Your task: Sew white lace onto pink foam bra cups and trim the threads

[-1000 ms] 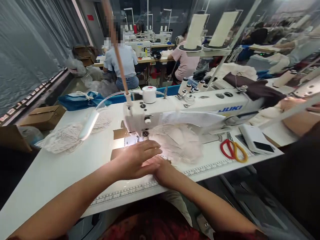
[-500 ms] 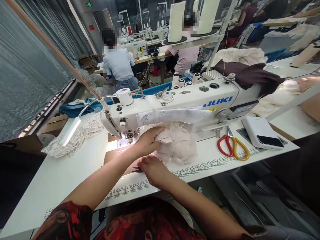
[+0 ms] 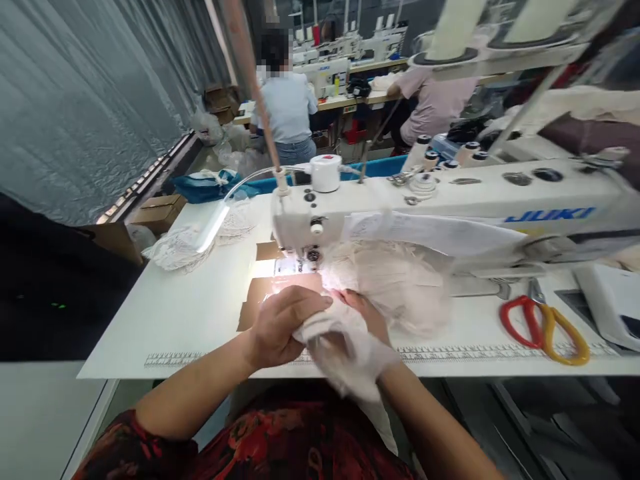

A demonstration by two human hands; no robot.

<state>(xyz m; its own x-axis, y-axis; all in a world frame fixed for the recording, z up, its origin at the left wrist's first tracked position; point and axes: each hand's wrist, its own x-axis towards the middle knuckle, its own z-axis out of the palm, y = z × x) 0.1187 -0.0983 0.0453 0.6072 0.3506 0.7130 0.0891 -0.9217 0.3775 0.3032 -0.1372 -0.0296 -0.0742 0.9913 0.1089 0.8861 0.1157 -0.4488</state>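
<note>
In the head view, pale cream fabric (image 3: 345, 360) hangs in a blurred loop between my hands over the table's front edge. My left hand (image 3: 285, 323) is closed on its upper left edge, thumb on top. My right hand (image 3: 367, 313) is closed on the same fabric, partly covered by it, with fingertips near the lit needle area. Behind it, a gathered bundle of cream fabric (image 3: 400, 283) lies under the arm of the white sewing machine (image 3: 440, 197). Brown card (image 3: 250, 313) sits on the table left of the needle.
Red-and-yellow-handled scissors (image 3: 543, 327) lie to the right, beside a white box-like device (image 3: 607, 300). White lace-like bundles (image 3: 180, 250) rest on the left under a lamp (image 3: 213, 227). A ruler strip (image 3: 450, 353) runs along the front edge. Two people sit at machines beyond.
My view has swung left, so the machine appears farther right. My hands have moved from the gathered bundle and brown card to hold cream fabric up near the front edge.
</note>
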